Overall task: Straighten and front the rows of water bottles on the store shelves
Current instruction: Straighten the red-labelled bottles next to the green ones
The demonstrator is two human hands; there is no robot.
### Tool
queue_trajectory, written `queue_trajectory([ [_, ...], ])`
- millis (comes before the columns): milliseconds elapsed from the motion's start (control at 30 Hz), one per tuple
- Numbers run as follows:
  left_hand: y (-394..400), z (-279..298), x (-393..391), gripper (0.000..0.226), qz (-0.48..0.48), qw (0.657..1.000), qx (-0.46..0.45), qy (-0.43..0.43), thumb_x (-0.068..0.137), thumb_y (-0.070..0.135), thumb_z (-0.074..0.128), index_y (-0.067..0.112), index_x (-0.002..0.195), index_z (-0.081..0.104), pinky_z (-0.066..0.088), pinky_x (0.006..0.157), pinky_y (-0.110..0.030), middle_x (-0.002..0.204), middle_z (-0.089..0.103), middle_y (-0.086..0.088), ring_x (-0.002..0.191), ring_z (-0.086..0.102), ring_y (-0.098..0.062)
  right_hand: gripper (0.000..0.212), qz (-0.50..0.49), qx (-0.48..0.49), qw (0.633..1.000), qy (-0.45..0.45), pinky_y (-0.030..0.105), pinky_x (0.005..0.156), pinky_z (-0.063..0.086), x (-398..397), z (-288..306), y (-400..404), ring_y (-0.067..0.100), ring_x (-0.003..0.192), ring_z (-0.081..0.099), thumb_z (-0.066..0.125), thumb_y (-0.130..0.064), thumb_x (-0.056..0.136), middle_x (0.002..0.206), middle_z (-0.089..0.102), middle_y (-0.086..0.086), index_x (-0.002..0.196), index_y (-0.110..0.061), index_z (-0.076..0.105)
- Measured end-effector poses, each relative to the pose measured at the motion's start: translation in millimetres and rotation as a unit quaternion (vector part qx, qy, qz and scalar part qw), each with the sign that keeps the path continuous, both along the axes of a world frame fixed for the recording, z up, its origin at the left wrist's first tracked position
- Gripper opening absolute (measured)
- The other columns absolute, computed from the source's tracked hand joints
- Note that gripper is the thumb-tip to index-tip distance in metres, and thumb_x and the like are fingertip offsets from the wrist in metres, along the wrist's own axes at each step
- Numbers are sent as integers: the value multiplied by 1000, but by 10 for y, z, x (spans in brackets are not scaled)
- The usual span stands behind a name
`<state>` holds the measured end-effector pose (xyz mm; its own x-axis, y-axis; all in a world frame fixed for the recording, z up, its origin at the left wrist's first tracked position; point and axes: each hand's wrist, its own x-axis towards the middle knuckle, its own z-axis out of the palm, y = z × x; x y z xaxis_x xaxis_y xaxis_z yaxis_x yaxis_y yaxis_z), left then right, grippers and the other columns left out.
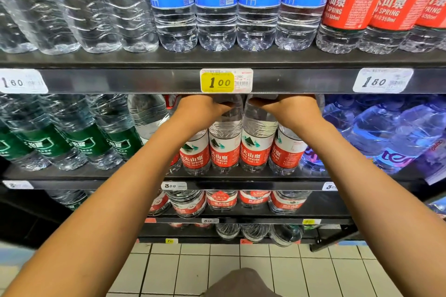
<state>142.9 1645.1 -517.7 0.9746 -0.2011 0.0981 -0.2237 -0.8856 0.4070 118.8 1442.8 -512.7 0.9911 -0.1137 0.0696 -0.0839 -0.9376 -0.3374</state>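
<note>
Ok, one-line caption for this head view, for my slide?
Both hands, left hand and right hand, reach under the shelf edge onto the tops of red-label bottles.

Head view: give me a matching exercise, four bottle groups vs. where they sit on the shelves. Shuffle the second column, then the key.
Things:
1. blue-label bottles
2. green-label bottles
3. red-label big bottles
4. blue-tinted jugs

Places:
A. middle shelf, far right
B. top shelf, above the yellow price tag
C. middle shelf, under both hands
D. middle shelf, left

Pairs: 1-B, 2-D, 3-C, 4-A

The left hand and right hand both reach to the tops of the red-label big bottles.
</note>
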Motion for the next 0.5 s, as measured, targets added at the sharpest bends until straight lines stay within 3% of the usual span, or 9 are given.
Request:
queue_trajectory([
  [133, -34, -26, -3, 51, 15, 1000, -2, -21, 90, 62, 55, 35, 132, 58, 38, 71, -26, 125, 67, -2, 109, 62, -27, 59, -7, 5, 996, 93, 39, 96, 49, 90, 55, -62, 26, 108, 62, 49, -65, 90, 120, 68, 4, 124, -19, 64],
  [233, -85, -68, -14, 49, 34, 998, -8, -49, 88, 60, 59, 29, 126, 64, 48, 76, -29, 118, 70, -4, 107, 64, -27, 58, 6, 35, 995, 88, 33, 93, 45, 91, 49, -99, 24, 112, 60, 53, -64, 89, 123, 67, 1, 123, -18, 66],
  [300, -114, -84, -24, 47, 45, 997, 3, -65, 88, 57, 61, 27, 123, 65, 47, 75, -30, 114, 71, -6, 104, 64, -30, 59, 6, 39, 996, 80, 31, 86, 43, 81, 48, -105, 24, 114, 59, 53, -66, 88, 127, 65, 1, 126, -22, 63],
  [500, -137, -76, -65, 42, 22, 996, 31, -79, 93, 51, 57, 21, 121, 66, 43, 71, -30, 110, 71, -8, 98, 64, -30, 57, 27, 27, 996, 82, 30, 86, 40, 83, 82, -109, 26, 118, 55, 51, -66, 88, 133, 61, 3, 128, -26, 60],
])
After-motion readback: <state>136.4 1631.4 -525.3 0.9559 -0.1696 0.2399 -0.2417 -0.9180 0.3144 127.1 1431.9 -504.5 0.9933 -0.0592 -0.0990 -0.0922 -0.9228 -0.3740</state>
